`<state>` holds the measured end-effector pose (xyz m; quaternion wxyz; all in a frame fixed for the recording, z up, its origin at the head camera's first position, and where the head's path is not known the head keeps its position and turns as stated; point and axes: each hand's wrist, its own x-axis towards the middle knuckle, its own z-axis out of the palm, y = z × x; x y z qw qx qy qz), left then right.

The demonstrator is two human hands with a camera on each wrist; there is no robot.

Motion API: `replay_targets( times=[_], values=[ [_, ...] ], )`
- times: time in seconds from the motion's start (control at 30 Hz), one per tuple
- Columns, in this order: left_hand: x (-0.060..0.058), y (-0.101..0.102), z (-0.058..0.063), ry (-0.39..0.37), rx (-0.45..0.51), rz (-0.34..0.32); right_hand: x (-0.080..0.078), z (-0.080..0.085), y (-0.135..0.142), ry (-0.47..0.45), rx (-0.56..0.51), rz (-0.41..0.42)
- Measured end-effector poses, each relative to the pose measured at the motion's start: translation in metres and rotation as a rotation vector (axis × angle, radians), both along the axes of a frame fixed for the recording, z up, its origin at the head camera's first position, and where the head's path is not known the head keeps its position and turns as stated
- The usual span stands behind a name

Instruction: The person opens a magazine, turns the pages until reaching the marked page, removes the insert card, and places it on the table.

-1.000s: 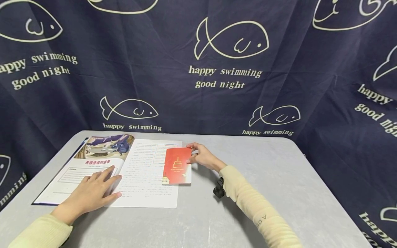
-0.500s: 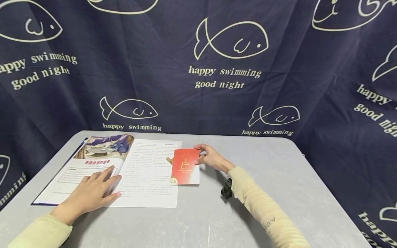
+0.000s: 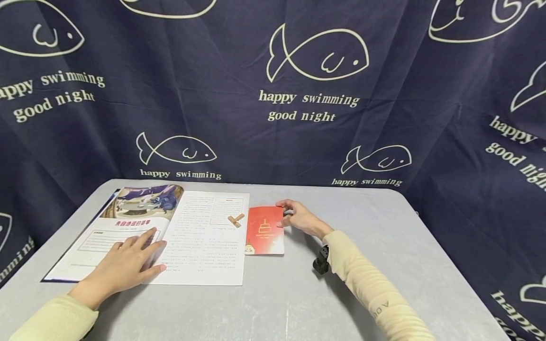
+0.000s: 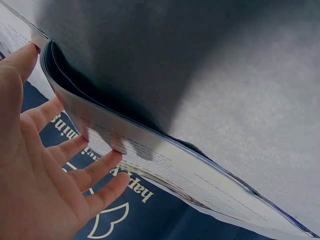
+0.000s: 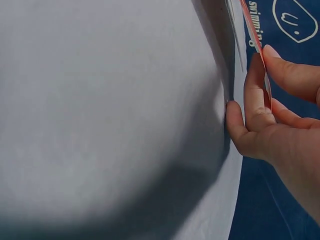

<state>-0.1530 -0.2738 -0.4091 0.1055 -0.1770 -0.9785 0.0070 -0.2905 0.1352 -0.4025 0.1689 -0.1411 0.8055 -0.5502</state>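
Observation:
An open magazine (image 3: 200, 251) lies on the table's left half, its left page curving up near the fold. On that page rests my left hand (image 3: 121, 263), fingers spread; the left wrist view shows its fingertips on the paper. Just right of the magazine is a red greeting card (image 3: 262, 239) with a gold cake outline. My right hand (image 3: 302, 219) pinches the card's right edge between thumb and fingers; the right wrist view shows the card (image 5: 252, 25) edge-on. A small brown, forked piece like wood (image 3: 235, 220) lies on the right page.
The grey table (image 3: 290, 303) has rounded far corners. Behind it and at both sides hangs a dark blue curtain (image 3: 239, 109) with fish outlines and lettering. A black device (image 3: 321, 260) sits at the right wrist.
My right hand has drawn the red card rightward off the magazine's right page, uncovering the small brown piece. The left hand has stayed in place on the left page.

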Motion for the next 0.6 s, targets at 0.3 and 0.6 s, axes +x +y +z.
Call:
replay_targets(
  times=[0.3, 0.6],
  values=[
    [0.000, 0.000, 0.000, 0.004, -0.001, -0.001, 0.009, 0.014, 0.003, 0.000, 0.052, 0.011],
    [0.001, 0.000, 0.000, -0.007, 0.004, 0.005, 0.001, 0.001, 0.005, 0.031, 0.149, -0.018]
  ],
)
